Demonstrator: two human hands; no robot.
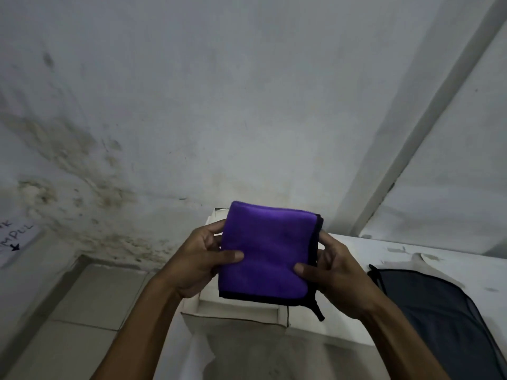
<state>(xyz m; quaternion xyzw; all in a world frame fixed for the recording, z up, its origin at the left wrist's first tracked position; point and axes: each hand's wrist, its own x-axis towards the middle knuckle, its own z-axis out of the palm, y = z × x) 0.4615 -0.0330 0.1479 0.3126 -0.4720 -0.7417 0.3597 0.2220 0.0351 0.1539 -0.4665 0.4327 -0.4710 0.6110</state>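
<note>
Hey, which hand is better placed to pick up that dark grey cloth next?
Right, probably. The right hand is nearest the dark grey cloth; the left hand sits across the folded purple cloth and could hold it alone.

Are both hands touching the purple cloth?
Touching. The head view shows the left hand and right hand gripping the folded purple cloth by its sides, with both thumbs pressed on its front.

Head-worn wide view, facing forward and down (at a wall [247,105]), close above a table [384,250]
</note>
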